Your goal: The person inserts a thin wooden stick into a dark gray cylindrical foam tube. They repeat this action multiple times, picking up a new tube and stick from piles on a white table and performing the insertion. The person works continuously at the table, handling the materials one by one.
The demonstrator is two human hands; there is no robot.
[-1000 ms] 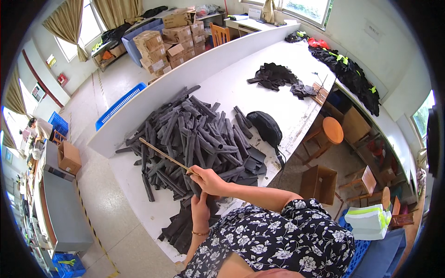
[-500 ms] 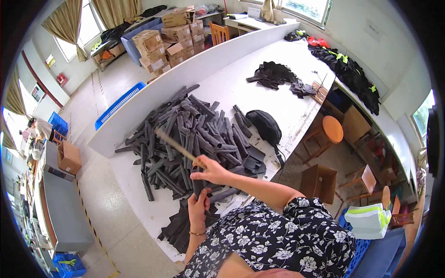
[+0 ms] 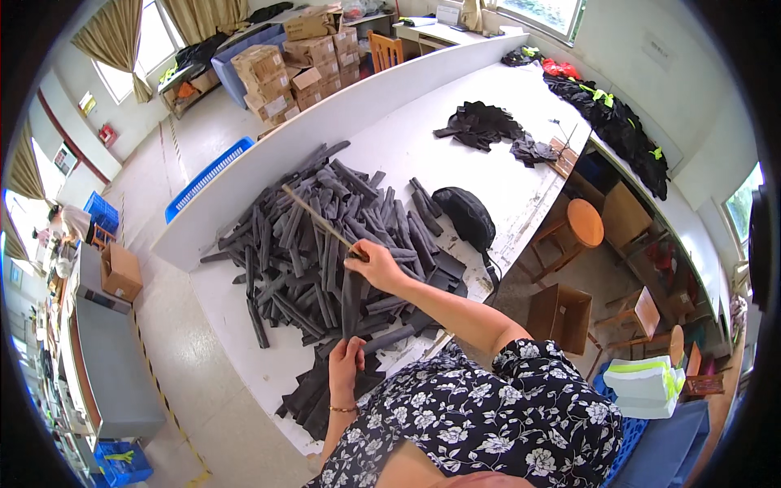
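Found shifted toward the far side since the earlier frame: right hand [image 3: 372, 264] and thin light-coloured stick [image 3: 313, 213], with more of a dark tube [image 3: 351, 301] now exposed between the hands. Observed the right hand with fingers curled, grasping the stick at its near end, close against the tube's far end. Unable to tell the exact lie of the stick's near end — hidden by the fingers. Noted the stick slanting to the far left, over a large heap of dark tubes [image 3: 277, 215]. Observed the left hand [image 3: 346, 362] nearer, wearing a bracelet at the wrist, pinching the tube's near end. Recorded the held tube running near to far, at the near side of the heap.

Seen beneath: white table [image 3: 399, 146], bordered at far left by a low partition [image 3: 350, 114]. Noted flat dark pieces [image 3: 305, 398] on the near end, just beside the left hand. Located to the right of the heap: black bag [image 3: 464, 215], strap over the table's right edge. Recorded on the far part — dark pile [image 3: 476, 126]. Seen right of the table: round stool [image 3: 584, 224] and open cardboard box [image 3: 561, 317].
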